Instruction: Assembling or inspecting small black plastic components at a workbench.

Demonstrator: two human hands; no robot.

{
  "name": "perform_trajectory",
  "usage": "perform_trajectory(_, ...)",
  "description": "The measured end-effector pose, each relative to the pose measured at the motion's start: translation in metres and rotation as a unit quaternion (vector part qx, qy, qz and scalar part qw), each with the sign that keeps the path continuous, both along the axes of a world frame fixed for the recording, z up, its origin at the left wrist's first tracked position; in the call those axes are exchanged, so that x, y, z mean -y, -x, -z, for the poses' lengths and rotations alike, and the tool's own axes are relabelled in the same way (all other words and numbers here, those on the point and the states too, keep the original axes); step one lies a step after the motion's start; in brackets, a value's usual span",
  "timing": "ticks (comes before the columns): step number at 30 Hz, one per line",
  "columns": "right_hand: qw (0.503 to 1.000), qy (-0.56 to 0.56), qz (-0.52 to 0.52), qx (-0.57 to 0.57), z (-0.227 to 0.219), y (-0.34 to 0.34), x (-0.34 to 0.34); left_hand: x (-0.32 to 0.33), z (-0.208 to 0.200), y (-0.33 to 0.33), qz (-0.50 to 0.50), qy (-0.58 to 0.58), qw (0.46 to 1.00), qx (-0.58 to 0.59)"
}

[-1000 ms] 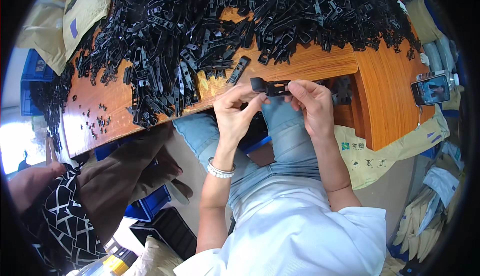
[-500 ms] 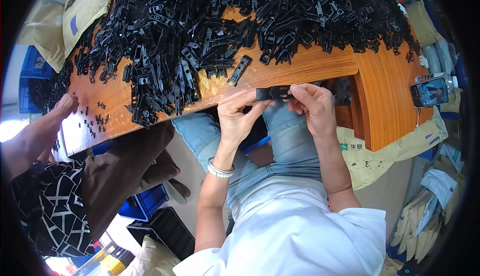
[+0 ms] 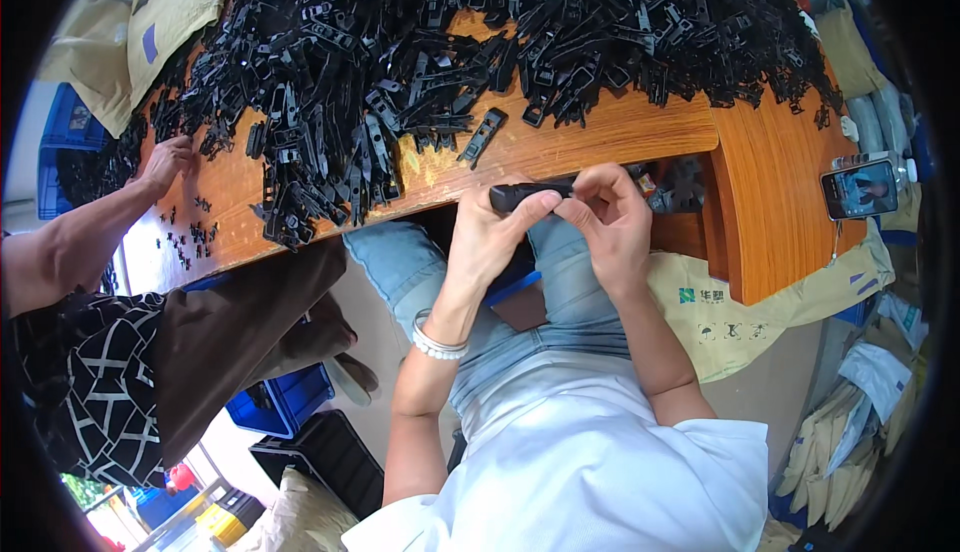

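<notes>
Between my hands, just off the table's front edge, is a long black plastic part point(image 3: 512, 195). My left hand point(image 3: 490, 232) wraps round it, thumb pressed along its side. At the part's right end the fingers of my right hand point(image 3: 608, 217) are pinched together; what lies between their tips is mostly hidden. On the wooden table beyond my hands lies a single flat black plastic part point(image 3: 483, 138) with openings in it. A big heap of similar black parts point(image 3: 330, 82) spreads behind it.
At the left, a co-worker's hand point(image 3: 168, 160) reaches to the table near small black pieces point(image 3: 190, 237). A phone point(image 3: 860, 190) stands at the right, above a printed sack point(image 3: 720, 322). An open drawer space point(image 3: 690, 187) is beside my right hand. Blue crates point(image 3: 285, 399) stand lower left.
My hands have turned the black part, and my left thumb now lies along it. My right fingers have drawn together at its end. The co-worker's hand has moved farther along the table.
</notes>
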State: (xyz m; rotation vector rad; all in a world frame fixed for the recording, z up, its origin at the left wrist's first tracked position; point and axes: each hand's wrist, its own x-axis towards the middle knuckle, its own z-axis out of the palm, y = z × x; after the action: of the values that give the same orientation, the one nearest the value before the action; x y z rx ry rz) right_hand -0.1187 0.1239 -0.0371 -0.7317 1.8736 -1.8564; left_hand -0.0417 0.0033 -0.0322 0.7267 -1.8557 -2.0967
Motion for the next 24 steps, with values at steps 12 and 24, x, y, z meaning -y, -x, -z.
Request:
perform_trajectory(12,0.984,0.102,0.029,0.142,0.003,0.015,-0.004,0.047,-0.028,0.034,0.117,0.242,0.962,-0.049)
perform_trajectory(24,0.97,0.114,0.023,0.213,0.012,0.015,-0.008,0.121,-0.022,0.134,-0.006,0.635,0.75,0.183)
